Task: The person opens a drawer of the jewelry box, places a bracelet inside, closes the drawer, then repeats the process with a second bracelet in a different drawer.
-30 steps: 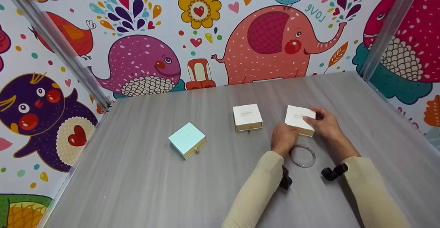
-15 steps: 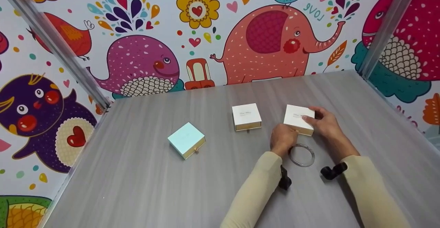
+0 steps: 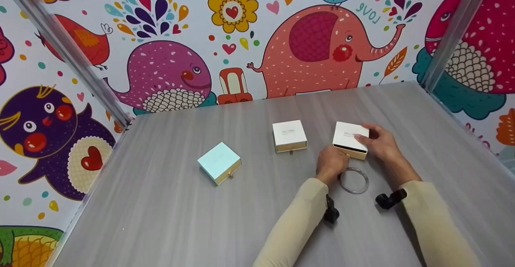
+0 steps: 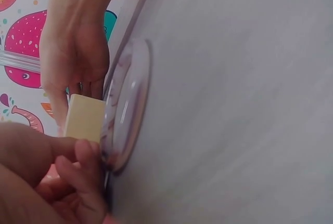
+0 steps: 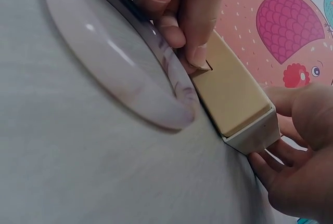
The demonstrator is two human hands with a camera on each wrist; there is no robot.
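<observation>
A white drawer-style gift box (image 3: 349,132) lies on the grey table at the right, its cream drawer (image 5: 231,91) slightly out with a dark gap above it. My left hand (image 3: 332,163) pinches the small pull tab (image 5: 202,68) on the drawer's front. Thumb and fingers of my right hand (image 3: 382,144) hold the white sleeve by its right side, the thumb on top. Just in front of the box a pale, glossy bangle (image 5: 119,81) with purplish streaks lies flat, close to my left wrist. What the drawer contains is hidden.
Left of the held box stands a second white drawer box (image 3: 289,134), closed. Farther left, a closed mint-green one (image 3: 219,162) sits at an angle. A wall with cartoon animals (image 3: 314,57) borders the table's far edge, with metal posts (image 3: 454,37) at the corners.
The drawer has slid a little out of its sleeve toward me, opening a dark gap at the front. My right hand and the bangle have stayed in place.
</observation>
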